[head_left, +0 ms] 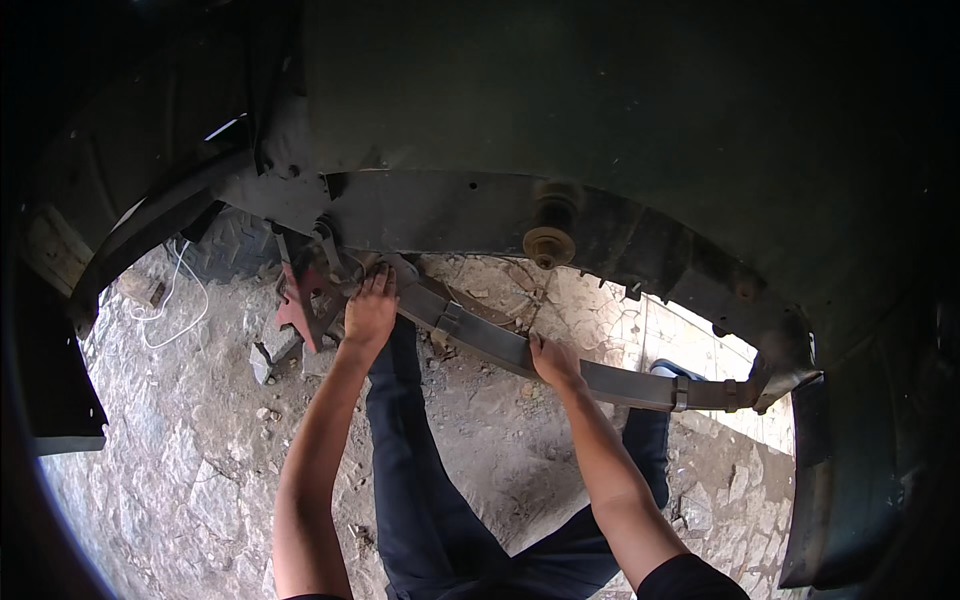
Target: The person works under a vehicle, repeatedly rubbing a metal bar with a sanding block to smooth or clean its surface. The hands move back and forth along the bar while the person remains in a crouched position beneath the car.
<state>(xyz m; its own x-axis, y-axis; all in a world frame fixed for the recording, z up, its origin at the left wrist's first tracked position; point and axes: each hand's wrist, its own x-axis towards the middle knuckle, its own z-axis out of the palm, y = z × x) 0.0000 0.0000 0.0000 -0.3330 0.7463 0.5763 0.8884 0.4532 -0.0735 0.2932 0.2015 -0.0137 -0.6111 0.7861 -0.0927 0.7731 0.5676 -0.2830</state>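
A dark leaf spring [490, 340] slopes down from left to right beneath the vehicle's long frame rail [430, 212]. Metal clips band its stacked leaves, and its right end meets the frame at a bracket [780, 380]. My left hand [372, 308] lies over the spring's upper left end, fingers curled on it beside a hanging shackle [333, 248]. Further right, around the middle of the spring, my right hand [556, 360] is closed on it; its fingertips are partly hidden behind the leaves. Just left of my left hand is a red metal stand [298, 305].
A round rusty metal mount [548, 244] juts down from the rail above my right hand. A treaded tyre [235, 245] and a white cord [197, 322] lie at the left. Broken stone blocks [268, 350] sit by the stand. Dark body panels hang overhead and at both sides.
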